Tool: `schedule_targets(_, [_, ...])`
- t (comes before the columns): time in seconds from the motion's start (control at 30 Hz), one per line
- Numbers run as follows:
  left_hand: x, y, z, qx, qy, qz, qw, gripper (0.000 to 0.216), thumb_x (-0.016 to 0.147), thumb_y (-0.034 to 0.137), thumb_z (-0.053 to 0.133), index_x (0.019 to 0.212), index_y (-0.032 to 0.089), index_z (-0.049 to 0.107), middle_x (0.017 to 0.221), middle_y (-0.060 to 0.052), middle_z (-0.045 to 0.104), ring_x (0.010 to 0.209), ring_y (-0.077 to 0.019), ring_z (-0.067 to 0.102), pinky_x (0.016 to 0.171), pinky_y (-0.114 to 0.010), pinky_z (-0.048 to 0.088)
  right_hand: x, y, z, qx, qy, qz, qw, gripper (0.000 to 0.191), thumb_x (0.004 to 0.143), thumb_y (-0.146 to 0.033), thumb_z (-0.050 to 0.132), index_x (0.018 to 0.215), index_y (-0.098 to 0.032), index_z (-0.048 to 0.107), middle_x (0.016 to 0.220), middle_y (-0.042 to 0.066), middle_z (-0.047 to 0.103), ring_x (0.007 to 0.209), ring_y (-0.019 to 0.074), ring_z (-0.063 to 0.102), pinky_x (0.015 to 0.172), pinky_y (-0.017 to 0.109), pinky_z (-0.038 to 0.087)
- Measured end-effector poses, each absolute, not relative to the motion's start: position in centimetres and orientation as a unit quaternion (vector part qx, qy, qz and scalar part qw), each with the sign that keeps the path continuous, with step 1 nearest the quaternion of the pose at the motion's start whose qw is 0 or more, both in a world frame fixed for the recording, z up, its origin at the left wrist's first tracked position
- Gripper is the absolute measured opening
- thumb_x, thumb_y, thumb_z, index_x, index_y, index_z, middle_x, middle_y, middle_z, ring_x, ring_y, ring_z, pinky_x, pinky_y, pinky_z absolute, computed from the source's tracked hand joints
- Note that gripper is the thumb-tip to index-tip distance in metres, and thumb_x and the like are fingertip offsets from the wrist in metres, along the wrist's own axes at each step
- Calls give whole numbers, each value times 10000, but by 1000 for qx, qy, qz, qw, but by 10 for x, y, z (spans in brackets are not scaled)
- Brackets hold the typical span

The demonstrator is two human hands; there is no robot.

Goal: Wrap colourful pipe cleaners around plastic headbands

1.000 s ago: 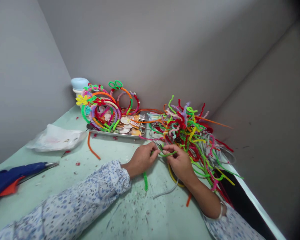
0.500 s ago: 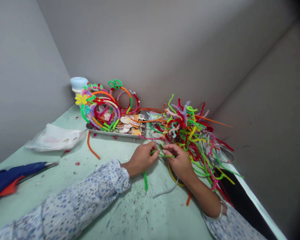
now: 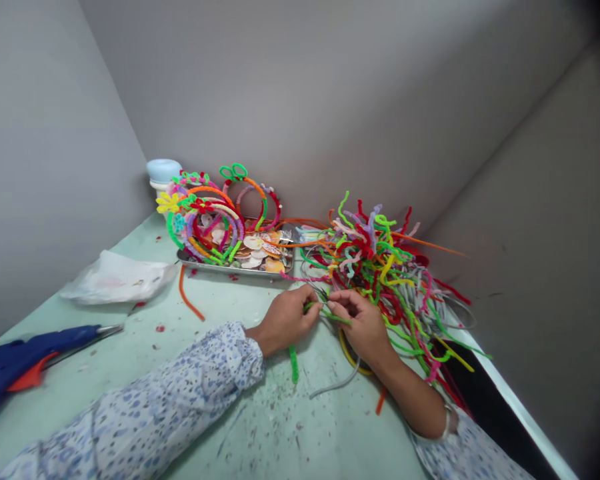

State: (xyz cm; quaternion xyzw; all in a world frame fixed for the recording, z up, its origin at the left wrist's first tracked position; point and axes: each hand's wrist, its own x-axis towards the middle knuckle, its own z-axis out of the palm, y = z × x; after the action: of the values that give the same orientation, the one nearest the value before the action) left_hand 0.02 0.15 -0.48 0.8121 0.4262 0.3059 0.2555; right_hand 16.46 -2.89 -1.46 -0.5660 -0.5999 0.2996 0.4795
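Note:
Between my two hands runs a green pipe cleaner (image 3: 339, 318), held above the table in front of the coloured pile. My left hand (image 3: 291, 319) pinches one part of it, with the fingertips partly hidden. Close to it, my right hand (image 3: 364, 328) is closed on the other part with thumb and fingers. Thin dark wire-like ends (image 3: 323, 293) show just above the fingertips; I cannot make out what they belong to. Another green pipe cleaner piece (image 3: 293, 363) hangs or lies just below my left hand. A grey cord (image 3: 336, 385) lies curved under my right hand.
A heap of colourful pipe cleaners (image 3: 380, 260) lies at the right. Wrapped headbands (image 3: 210, 220) stand over a metal tray (image 3: 240, 270) of flat cut-outs. Leftward are a plastic bag (image 3: 123, 279), a blue-and-orange hot glue gun (image 3: 35, 357), and a blue-lidded container (image 3: 163, 172). Walls close in behind.
The whole view has shifted slightly, so things sit a little further right and lower. Both hands keep their hold on the green pipe cleaner, with only small finger movement.

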Motion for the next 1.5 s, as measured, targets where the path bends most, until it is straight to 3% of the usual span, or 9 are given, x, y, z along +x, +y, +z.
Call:
schedule_targets(0.47, [1,3,-7,816,436,304,228,81,791,247,487,771,185,535,659,17,566,581,-105,473,545,-213,298,166,-28,-15,-559,-617,289,471,165,802,-306,574,902,-186,629,794,33,667,696,165,604,646,269,468])
schedule_targets(1.13, [0,3,-6,810,434,308,246,98,791,259,492,761,176,536,677,8,574,606,-111,482,561,-212,317,165,-28,-15,-569,-620,271,468,159,790,-302,567,878,-192,640,765,26,673,651,163,591,591,257,455])
schedule_targets(1.5, [1,2,-6,823,451,280,202,92,796,253,484,773,187,544,692,2,598,615,-119,510,575,-221,316,165,-27,-16,-573,-629,255,460,163,791,-302,553,876,-198,644,761,26,678,650,167,601,607,271,467])
